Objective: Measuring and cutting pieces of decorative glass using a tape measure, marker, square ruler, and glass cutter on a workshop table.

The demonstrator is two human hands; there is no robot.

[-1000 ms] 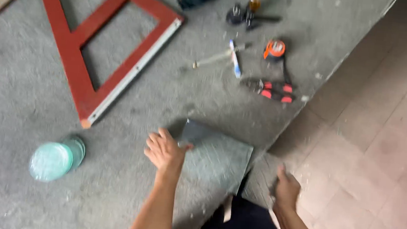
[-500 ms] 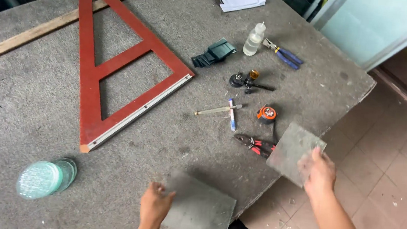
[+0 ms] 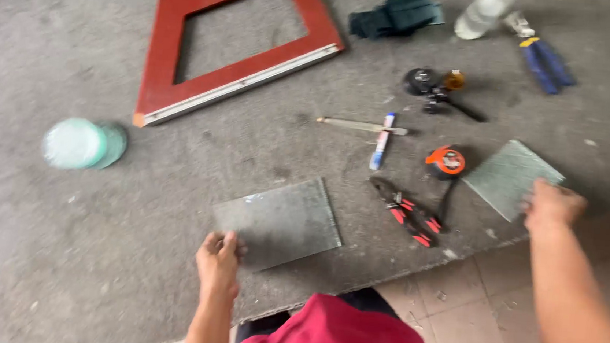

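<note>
Nearest: left hand (image 3: pixel 218 261), fingers curled on the near corner of a flat rectangular pane of clear, dusty glass (image 3: pixel 278 221), pinning it flat on the grey felt-covered worktable (image 3: pixel 54 260).

Right hand (image 3: pixel 552 206), closed over the near edge of a smaller square pane of greenish patterned glass (image 3: pixel 510 177) lying at the table's edge.

Between the panes: red-handled pliers (image 3: pixel 408 214), orange tape measure (image 3: pixel 445 162), blue-and-white marker pen (image 3: pixel 381 141).

Left: stack of round green glass discs (image 3: pixel 81 144).

Farthest: red triangular metal frame (image 3: pixel 239 41), dark green folded cloth (image 3: pixel 398 12), blue-handled pliers (image 3: pixel 546 64).
</note>
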